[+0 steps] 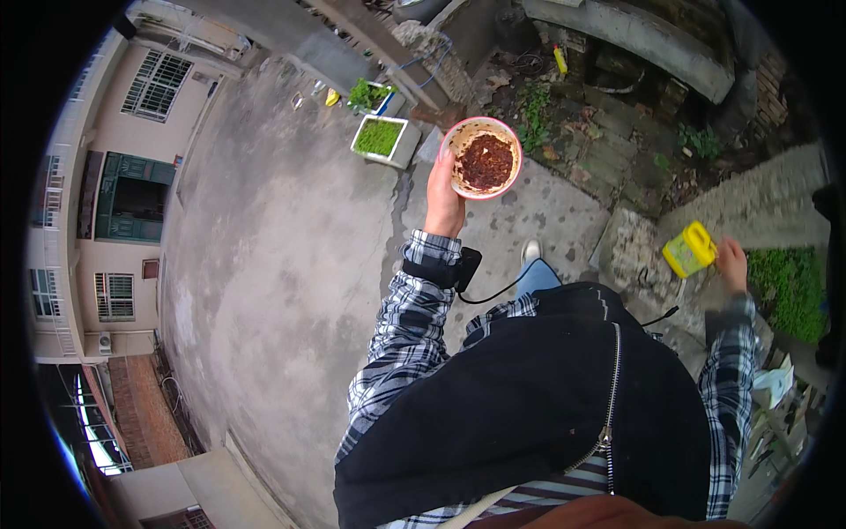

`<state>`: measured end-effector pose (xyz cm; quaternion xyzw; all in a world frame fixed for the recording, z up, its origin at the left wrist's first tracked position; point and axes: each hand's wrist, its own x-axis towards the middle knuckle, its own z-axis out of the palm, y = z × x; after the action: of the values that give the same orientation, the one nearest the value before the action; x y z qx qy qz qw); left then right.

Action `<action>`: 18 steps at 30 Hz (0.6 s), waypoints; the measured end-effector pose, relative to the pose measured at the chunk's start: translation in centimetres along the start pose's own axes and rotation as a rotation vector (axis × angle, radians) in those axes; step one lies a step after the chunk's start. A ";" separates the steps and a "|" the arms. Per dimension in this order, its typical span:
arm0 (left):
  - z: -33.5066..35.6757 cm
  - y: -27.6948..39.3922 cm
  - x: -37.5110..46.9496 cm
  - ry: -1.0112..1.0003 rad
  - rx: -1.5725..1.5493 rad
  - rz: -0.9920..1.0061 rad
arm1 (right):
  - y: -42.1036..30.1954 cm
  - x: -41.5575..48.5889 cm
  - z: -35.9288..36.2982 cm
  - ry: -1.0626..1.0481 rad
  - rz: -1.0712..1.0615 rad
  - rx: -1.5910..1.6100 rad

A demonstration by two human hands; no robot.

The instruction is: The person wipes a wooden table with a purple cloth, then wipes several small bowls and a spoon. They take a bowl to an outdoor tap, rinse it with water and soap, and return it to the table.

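Note:
My left hand (444,202) grips a round bowl (514,135) by its near left side, thumb over the pinkish-red rim. Dark reddish-brown residue (486,161) coats the bottom of the bowl, with lighter smears up its pale inner wall. Out to the right, my right hand (732,263) has its fingers closed at the end of a yellow plastic jug (689,250) that bears a printed label. The jug is tilted above a rough stone block (638,248); a pale streak shows just below it. Part of the right hand's grip is hidden and blurred.
Two planters with green plants, a white-rimmed one (404,149) and another (370,96), stand ahead on the concrete yard (284,231). A concrete post (403,53) rises behind them. A yellow bottle (560,59) lies among rubble at upper right. Greenery (786,287) grows beyond my right hand.

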<state>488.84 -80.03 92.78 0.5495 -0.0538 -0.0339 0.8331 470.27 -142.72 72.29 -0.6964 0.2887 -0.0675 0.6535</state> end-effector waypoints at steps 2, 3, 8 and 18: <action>1.2 -1.9 7.0 -0.013 -0.038 -0.026 | -10.1 5.2 8.9 -0.293 -0.151 -0.032; 1.8 -2.8 11.1 -0.067 -0.063 -0.009 | -14.4 7.6 13.0 -0.416 -0.260 -0.007; 4.6 -6.4 29.2 -0.052 0.047 -0.362 | -23.6 13.3 20.7 -0.398 -0.059 -0.037; 22.7 -12.2 56.9 -0.407 0.038 -0.414 | -26.8 28.1 12.6 0.073 0.077 0.087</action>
<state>542.43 -112.08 93.36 0.5463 -0.1073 -0.3119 0.7699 507.77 -146.03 88.05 -0.6530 0.3359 -0.0802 0.6741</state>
